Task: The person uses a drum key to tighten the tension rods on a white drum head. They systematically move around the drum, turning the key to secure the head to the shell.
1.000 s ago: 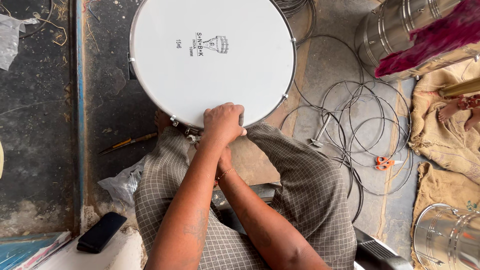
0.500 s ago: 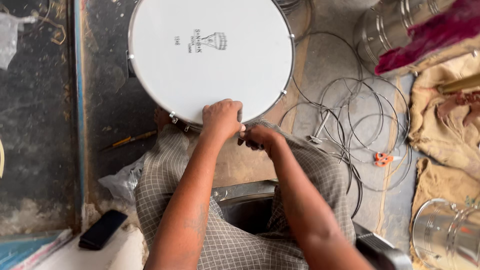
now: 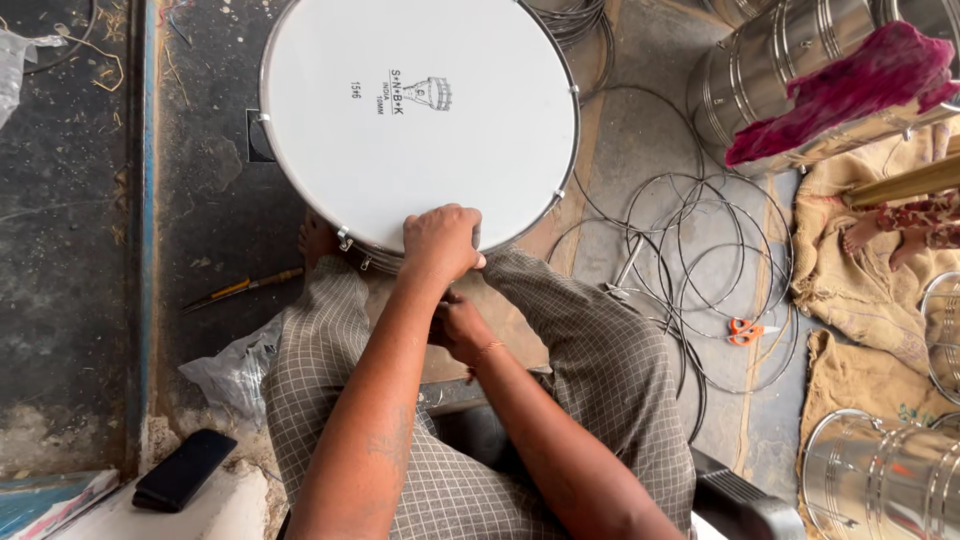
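Left hand [image 3: 440, 243] clamped over the near rim of the white-headed drum [image 3: 420, 110], propped on the floor between checked-trousered knees. Right hand [image 3: 458, 328] tucked just beneath, at the drum's underside; grip hidden, cannot tell. Orange-handled scissors [image 3: 742, 331] among wire hoops [image 3: 700, 270], well apart.

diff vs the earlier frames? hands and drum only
The right hand came out beside the left at the drum's near rim half a second ago, and has now drawn back under the left hand. The left hand stays pressed on the rim of the white drum, which has not moved.
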